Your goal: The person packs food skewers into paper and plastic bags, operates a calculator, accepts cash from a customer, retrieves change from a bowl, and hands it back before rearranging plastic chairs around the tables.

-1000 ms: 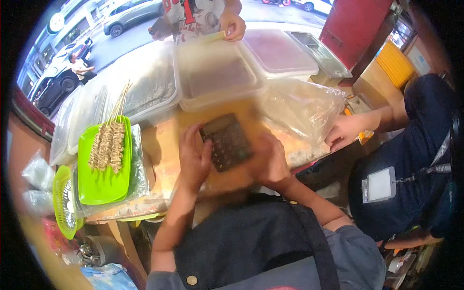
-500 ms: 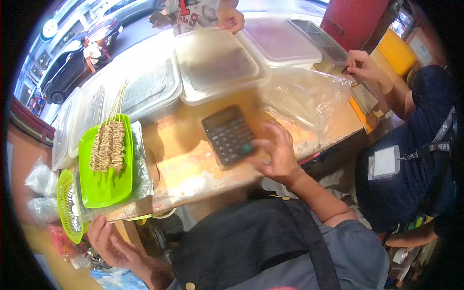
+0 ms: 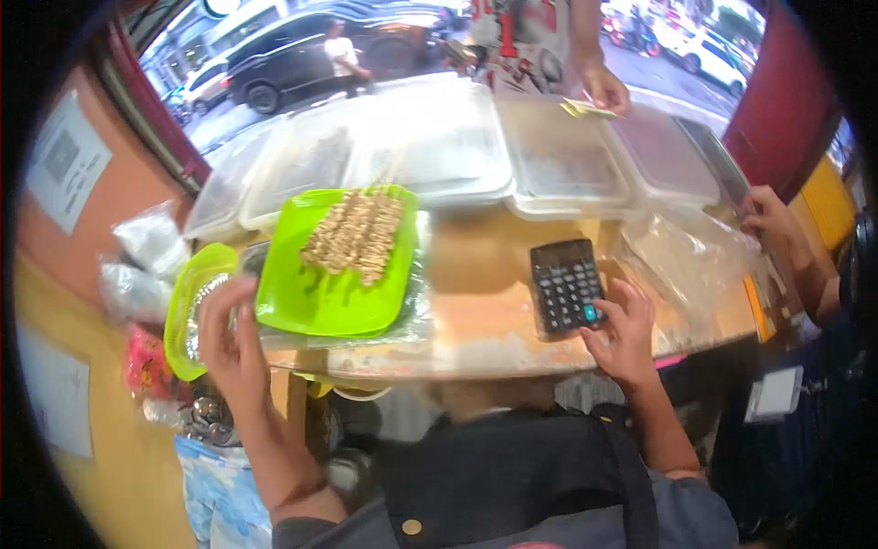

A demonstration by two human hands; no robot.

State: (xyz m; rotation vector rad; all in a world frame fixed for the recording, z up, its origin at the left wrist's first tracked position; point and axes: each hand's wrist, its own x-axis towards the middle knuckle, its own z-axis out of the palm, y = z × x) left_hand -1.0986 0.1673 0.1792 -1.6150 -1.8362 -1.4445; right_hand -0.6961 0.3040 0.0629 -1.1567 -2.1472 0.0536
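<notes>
A bright green tray [image 3: 283, 302] on the counter carries several skewers [image 3: 352, 233] of folded, pale brown pieces, their sticks pointing away. My left hand [image 3: 230, 334] is raised at the tray's near left corner, fingers extended and holding nothing; whether it touches the rim I cannot tell. To the right lies a black calculator [image 3: 562, 285] with a teal key. At its lower right corner is my right hand [image 3: 626, 331], fingers apart, a fingertip close to the teal key. Contact with the key is not certain.
Lidded plastic containers [image 3: 567, 169] line the counter's far side. A clear plastic bag [image 3: 690, 256] lies right, near a co-worker's hand [image 3: 768, 215]. Across the counter a person's hand [image 3: 605, 87] holds paper resembling banknotes [image 3: 585, 110]. A green basket [image 3: 183, 316] stands left.
My view has swung left and up. My left hand has risen from below the counter edge to the tray's corner. The person opposite now shows paper in hand. My right hand stays by the calculator.
</notes>
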